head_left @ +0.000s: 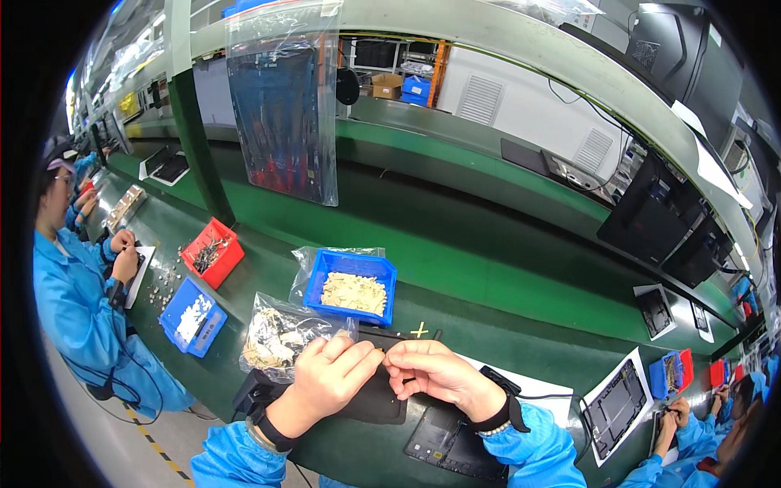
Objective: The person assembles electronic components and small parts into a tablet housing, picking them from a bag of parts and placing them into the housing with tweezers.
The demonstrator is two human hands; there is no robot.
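Observation:
My left hand (329, 381) and my right hand (435, 372) meet fingertip to fingertip above the bench. Both are closed in a pinch; whatever lies between the fingertips is too small and hidden to name. Beneath them is a dark flat pad (373, 408). A black thin panel (455, 443) lies below my right hand, partly covered by the right forearm. Beyond my hands stands a blue bin (392, 285) filled with small cream pieces (354, 293). Left of it, a clear plastic bag (272, 333) holds more cream pieces. A small yellow cross-shaped piece (419, 330) lies just past my right hand.
At left are a red bin (236, 259) of small dark parts and a blue bin (213, 325) of white pieces. A co-worker in blue (73, 285) works there. At right, a black frame (618, 407) rests on white paper. A plastic bag (285, 122) hangs from the overhead rail.

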